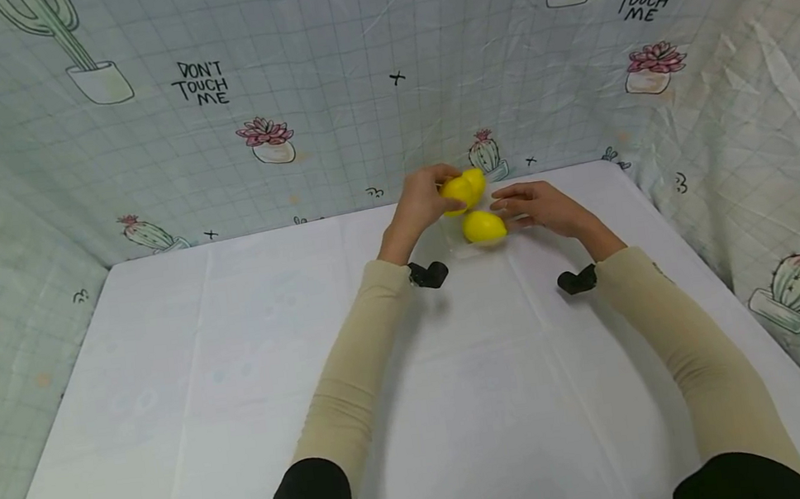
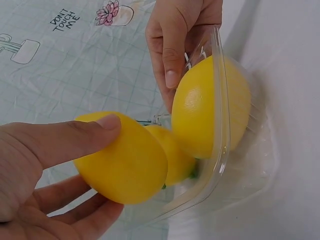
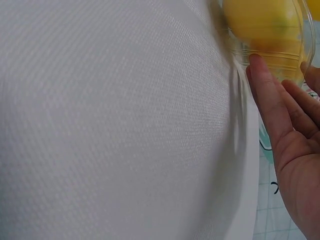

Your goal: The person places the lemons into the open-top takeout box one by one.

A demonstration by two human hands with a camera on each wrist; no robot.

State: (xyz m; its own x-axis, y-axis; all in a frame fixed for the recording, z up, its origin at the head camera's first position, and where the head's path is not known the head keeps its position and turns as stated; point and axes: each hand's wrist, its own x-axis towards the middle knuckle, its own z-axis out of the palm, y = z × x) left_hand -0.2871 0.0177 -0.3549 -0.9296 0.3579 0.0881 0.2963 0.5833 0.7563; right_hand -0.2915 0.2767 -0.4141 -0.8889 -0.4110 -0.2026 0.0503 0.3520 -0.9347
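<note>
At the far side of the table, my left hand (image 1: 423,197) pinches a yellow lemon (image 2: 122,162) between thumb and fingers, at the rim of a clear plastic container (image 2: 265,175). A second lemon (image 2: 175,155) shows partly behind the held one, with a bit of green by it. Another lemon (image 2: 197,105) sits inside the container, seen partly through its wall. My right hand (image 1: 540,207) is on the container's right side. In the right wrist view its extended fingers (image 3: 270,95) touch the clear wall.
A white cloth covers the table (image 1: 274,381). Behind it hangs a patterned curtain (image 1: 332,66), close to the hands, and more of it (image 1: 759,180) runs along the right side. Black wrist-worn pieces (image 1: 429,274) sit below both hands.
</note>
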